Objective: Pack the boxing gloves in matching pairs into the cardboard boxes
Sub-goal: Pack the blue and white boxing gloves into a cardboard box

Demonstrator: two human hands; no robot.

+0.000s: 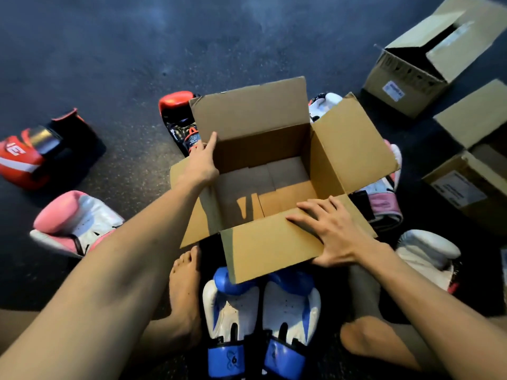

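An open, empty cardboard box (354,149) stands on the dark floor in front of me, all flaps spread. My left hand (201,164) grips its left wall, thumb raised. On the near flap, my right hand (330,234) lies with fingers spread and the thumb tucked under the edge. A blue-and-white pair of gloves (233,308) lies side by side just below the box, between my feet. A pink-and-white glove (78,220) is at the left, another pink glove (384,200) partly under the right flap. Red gloves lie at far left (24,157) and behind the box (177,111).
Two white gloves lie nearby, one behind the box (326,102) and one at the right (428,252). A second open box (406,78) stands at the back right, a third box (463,185) at the right edge. My bare feet (183,292) flank the blue pair.
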